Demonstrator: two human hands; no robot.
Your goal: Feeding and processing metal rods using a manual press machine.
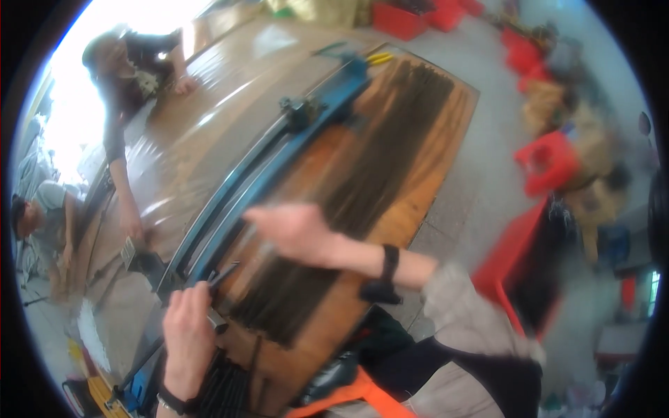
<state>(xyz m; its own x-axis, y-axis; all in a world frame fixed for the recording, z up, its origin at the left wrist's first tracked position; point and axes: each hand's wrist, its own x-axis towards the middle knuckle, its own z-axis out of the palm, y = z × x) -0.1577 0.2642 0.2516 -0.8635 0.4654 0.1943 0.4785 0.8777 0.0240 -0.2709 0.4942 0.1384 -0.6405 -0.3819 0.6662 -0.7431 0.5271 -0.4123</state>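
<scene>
A long blue metal tool with parallel rails lies slantwise across the table, with a dark metal block fitted near its far end. At its near end, my left hand has its fingers curled round a part that they hide. A short dark bar sticks out beside these fingers. My right hand hovers over the middle of the table, just right of the rails; motion smears its fingers. Under and beyond it lies a wide bundle of thin dark rods.
The wooden board carries the rods and yellow-handled pliers. Across the plastic-covered table one person reaches toward the tool's near end; another person is farther left. Red bins stand to the right.
</scene>
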